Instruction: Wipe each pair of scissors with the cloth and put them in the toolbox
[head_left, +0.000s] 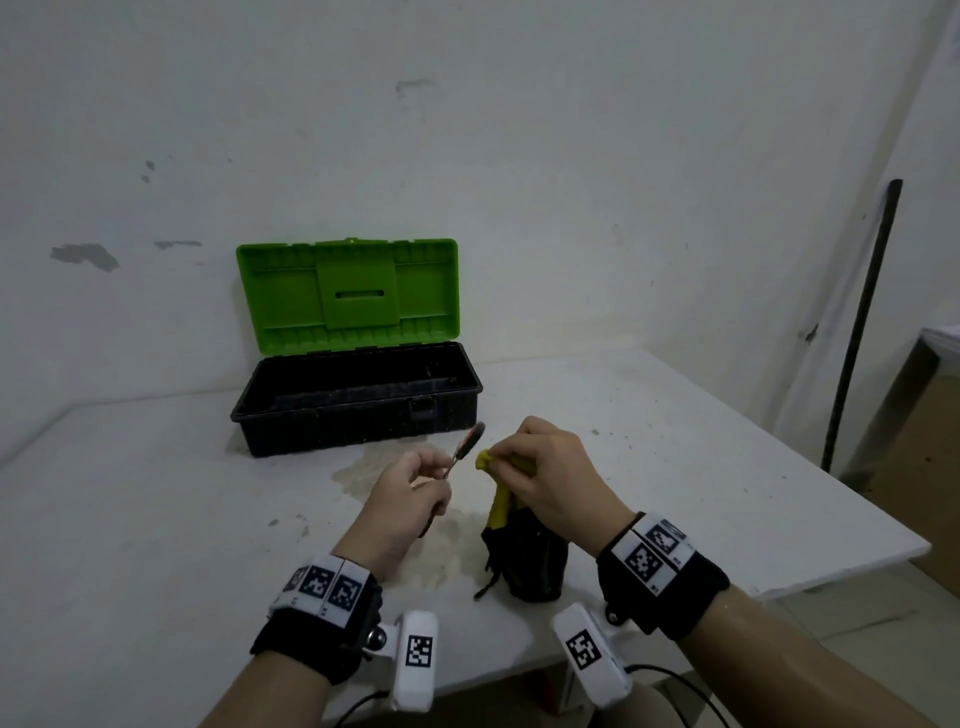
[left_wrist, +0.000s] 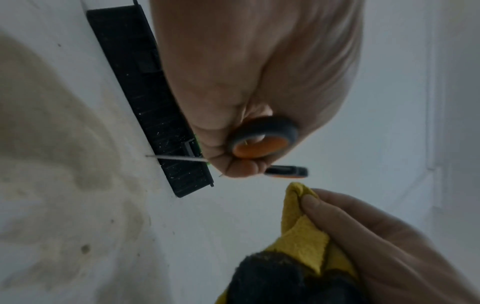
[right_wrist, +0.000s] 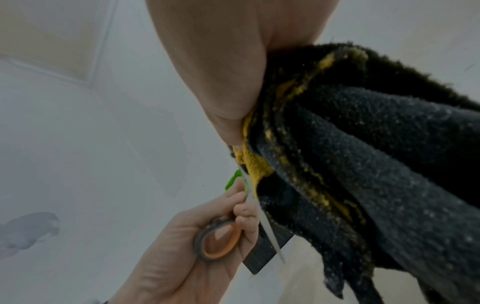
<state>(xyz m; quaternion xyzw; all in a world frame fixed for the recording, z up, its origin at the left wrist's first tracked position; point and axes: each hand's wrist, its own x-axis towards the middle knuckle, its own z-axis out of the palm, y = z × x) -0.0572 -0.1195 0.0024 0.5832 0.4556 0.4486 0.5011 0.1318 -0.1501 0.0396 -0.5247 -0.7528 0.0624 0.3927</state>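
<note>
Your left hand (head_left: 410, 493) grips scissors (left_wrist: 262, 142) by orange-and-grey handle loops, fingers curled round them. Blades run along hand's line, tip toward tabletop (head_left: 156, 493) in left wrist view. Your right hand (head_left: 550, 467) pinches yellow-and-black cloth (head_left: 506, 499), bunched yellow end toward scissors, rest hanging to tabletop. Cloth just beside scissors; contact not clear. Toolbox (head_left: 358, 410) open, straight ahead beyond both hands, long axis left-right. Left hand nearer it. Likely step: wipe along blades.
</note>
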